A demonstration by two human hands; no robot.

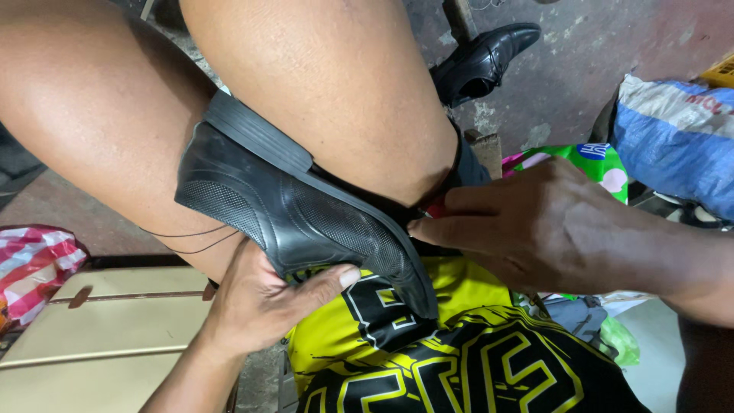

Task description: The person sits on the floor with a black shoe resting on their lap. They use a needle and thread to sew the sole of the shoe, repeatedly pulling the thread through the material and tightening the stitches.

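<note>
Where the left edge of the view begins, a red-and-white striped bag [30, 264] is seen on the floor, with a cream-coloured case [99, 336] just beside it. Next, the left hand [260, 302] is wrapped under a black leather shoe [298, 214], its thumb pressed against the upper; the other fingers are hidden behind the shoe. The shoe is clamped between the bare knees, sole up, toe pointing lower right, above a yellow-and-black jersey [451, 352]. A thin dark thread [187, 233] is seen trailing from the shoe across the thigh. Further right, the right hand [535, 229] is held at the shoe's sole edge, its fingers pressed together and pinching something small and red, barely visible. Behind, a second black shoe [482, 61] lies on the floor, and a blue-and-white sack [673, 138] fills the right edge.
</note>
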